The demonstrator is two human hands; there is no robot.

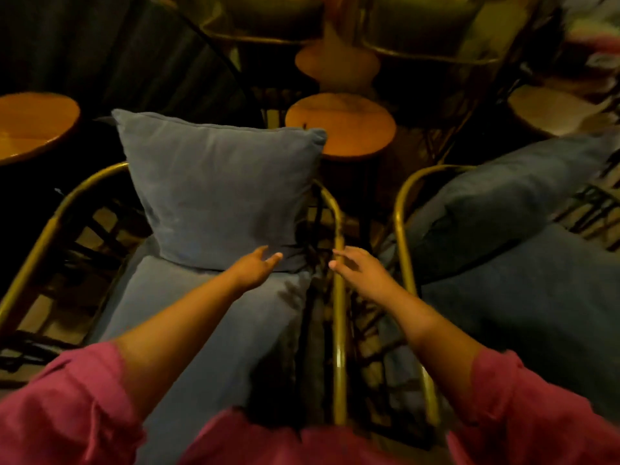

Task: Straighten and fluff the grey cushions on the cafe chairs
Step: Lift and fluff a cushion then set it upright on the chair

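Observation:
A grey back cushion (218, 186) stands upright against the back of the left chair, resting on that chair's grey seat cushion (214, 333). My left hand (256, 268) hovers open at the back cushion's lower right corner, fingers apart, holding nothing. My right hand (360, 268) is open over the brass arm rail (339, 317) between the two chairs. On the right chair a second grey back cushion (503, 203) lies slumped and tilted to the right above its seat cushion (523, 317).
A small round wooden table (340, 125) stands behind the chairs, another wooden table (30, 125) at far left. The right chair's brass rail (404, 250) runs close beside the left chair's. More chairs with brass frames (432, 55) stand at the back.

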